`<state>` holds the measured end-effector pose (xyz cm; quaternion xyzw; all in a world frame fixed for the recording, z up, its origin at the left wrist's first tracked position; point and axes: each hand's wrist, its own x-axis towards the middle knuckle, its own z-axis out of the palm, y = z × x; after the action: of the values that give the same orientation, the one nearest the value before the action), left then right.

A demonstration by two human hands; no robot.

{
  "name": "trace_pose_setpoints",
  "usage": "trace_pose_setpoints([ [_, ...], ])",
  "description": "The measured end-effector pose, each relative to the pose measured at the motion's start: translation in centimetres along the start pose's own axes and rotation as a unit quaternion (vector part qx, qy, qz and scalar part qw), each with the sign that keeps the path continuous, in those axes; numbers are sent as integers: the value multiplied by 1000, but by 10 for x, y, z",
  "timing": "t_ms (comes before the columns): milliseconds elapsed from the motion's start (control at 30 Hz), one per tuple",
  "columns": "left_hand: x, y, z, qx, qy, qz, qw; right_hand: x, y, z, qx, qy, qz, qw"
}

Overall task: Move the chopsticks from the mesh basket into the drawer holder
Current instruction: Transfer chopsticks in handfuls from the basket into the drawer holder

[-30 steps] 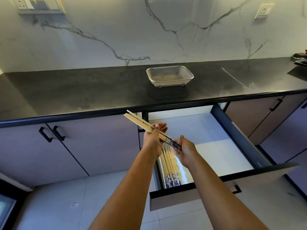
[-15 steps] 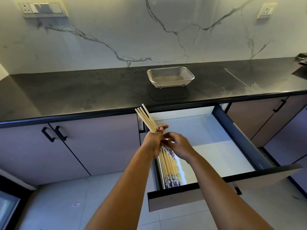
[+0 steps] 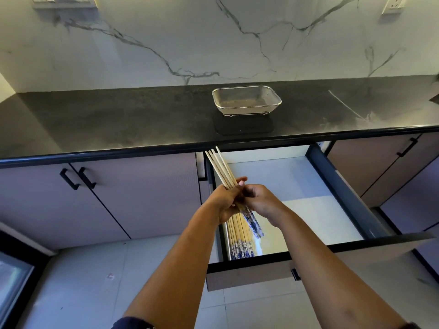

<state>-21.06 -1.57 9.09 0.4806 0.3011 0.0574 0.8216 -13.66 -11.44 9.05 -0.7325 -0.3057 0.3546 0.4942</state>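
Note:
A bundle of bamboo chopsticks (image 3: 222, 168) with blue-and-white patterned ends is held over the left side of the open drawer (image 3: 297, 198). My left hand (image 3: 224, 199) grips the bundle at its middle, and my right hand (image 3: 262, 201) closes on it from the right. The pale tips point up toward the counter edge; the patterned ends point down. Below them, several more chopsticks (image 3: 238, 238) lie lengthwise in the narrow holder along the drawer's left wall. The mesh basket (image 3: 247, 100) stands on the counter behind, with no chopsticks visible in it.
The black counter (image 3: 118, 119) runs across the view with a dark mat under the basket. Closed cabinet doors with black handles (image 3: 77, 178) flank the drawer. The drawer's front panel (image 3: 249, 273) juts out toward me over the tiled floor.
The bundle has swung from a slanted, nearly crosswise angle to almost in line with the holder and has come lower. My right hand has shifted from the patterned ends up to the middle beside my left.

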Motion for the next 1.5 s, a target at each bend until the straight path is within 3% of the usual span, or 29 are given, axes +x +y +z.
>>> trace_pose_setpoints([
  [133,7,-8,-2,-1,78,15,997,2,9,6,42,75,45,995],
  [233,15,-17,-10,9,113,9,994,5,23,11,31,66,65,995],
  [500,37,-40,-16,-10,115,-39,993,19,46,7,4,23,108,994],
  [700,58,-68,-26,10,167,-39,985,41,79,20,-4,97,183,978],
  [900,71,-95,-53,86,267,-51,959,56,118,37,-86,127,281,947],
  [1500,86,-113,-60,267,264,-3,927,86,155,63,-175,124,345,914],
])
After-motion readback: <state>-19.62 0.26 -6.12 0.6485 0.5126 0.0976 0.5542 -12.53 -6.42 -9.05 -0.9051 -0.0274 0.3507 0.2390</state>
